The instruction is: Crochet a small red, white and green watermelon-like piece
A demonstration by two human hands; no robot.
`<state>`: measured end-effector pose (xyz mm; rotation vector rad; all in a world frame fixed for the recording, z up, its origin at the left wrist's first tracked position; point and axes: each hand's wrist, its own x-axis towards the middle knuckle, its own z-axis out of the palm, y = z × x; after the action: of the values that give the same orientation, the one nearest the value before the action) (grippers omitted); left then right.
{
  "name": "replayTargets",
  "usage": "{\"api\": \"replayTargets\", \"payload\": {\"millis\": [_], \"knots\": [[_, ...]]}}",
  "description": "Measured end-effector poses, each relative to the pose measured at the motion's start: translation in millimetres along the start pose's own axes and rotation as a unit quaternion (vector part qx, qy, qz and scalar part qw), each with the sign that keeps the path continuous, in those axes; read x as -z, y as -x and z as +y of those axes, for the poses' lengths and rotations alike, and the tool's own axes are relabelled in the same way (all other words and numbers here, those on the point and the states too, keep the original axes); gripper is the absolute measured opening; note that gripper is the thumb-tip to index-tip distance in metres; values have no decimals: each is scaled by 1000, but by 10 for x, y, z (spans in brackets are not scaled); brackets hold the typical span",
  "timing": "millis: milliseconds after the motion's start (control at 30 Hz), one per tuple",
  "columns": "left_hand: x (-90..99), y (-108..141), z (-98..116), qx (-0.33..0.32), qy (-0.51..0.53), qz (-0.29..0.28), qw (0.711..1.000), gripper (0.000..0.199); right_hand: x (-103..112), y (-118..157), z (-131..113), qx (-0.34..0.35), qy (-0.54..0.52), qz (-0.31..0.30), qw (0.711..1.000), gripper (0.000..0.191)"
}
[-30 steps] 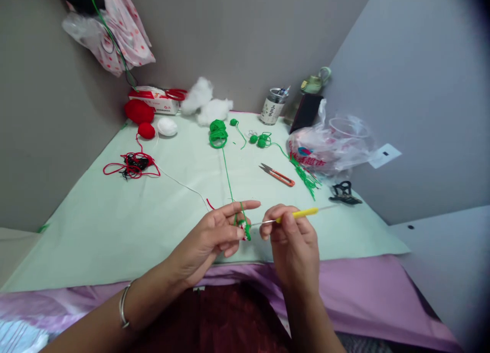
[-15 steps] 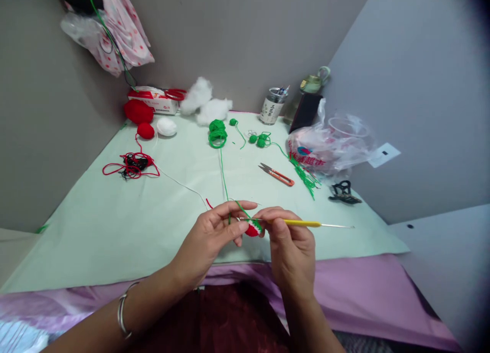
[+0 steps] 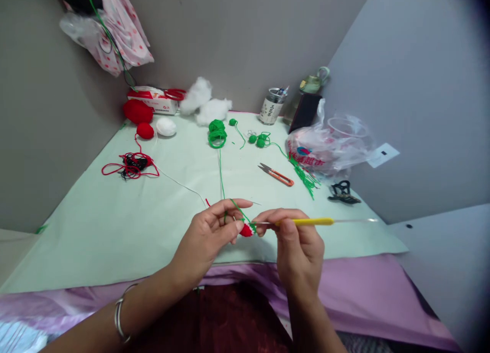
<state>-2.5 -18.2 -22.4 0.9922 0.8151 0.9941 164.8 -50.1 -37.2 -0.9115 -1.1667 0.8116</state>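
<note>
My left hand pinches a small crochet piece, red with a white and green edge, between thumb and fingers. Green yarn runs from the green ball down over the raised left index finger to the piece. In my right hand is a crochet hook with a yellow handle, held level. Its left tip is at the piece's green edge; the other metal end points right. The right fingertips are close beside the piece. White yarn trails from the left toward my left hand.
Orange-handled thread snips lie beyond my hands. At left are red yarn balls, a white ball and tangled red and black yarn. White stuffing, a pen tin, a plastic bag and a black hair clip stand around.
My right hand and the crochet hook have moved slightly to the right, the hook's tip drawing back from the left fingers. The crochet piece has shifted a little left.
</note>
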Motion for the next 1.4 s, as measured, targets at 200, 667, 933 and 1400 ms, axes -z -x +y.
{"api": "replayTargets", "payload": {"millis": [200,667,933,1400], "knots": [[-17,4,38,-37,-57,17,998,28,-16,62,-45,100,107,-2,989,23],[-69,18,-27,-63,-47,62,995,32,-8,86,10,266,312,-68,910,26],[-33,-32,28,118,172,-4,978,42,-35,53,61,195,241,19,950,26],[-58,-53,-24,104,159,-6,982,43,-60,73,96,266,310,-11,913,34]]}}
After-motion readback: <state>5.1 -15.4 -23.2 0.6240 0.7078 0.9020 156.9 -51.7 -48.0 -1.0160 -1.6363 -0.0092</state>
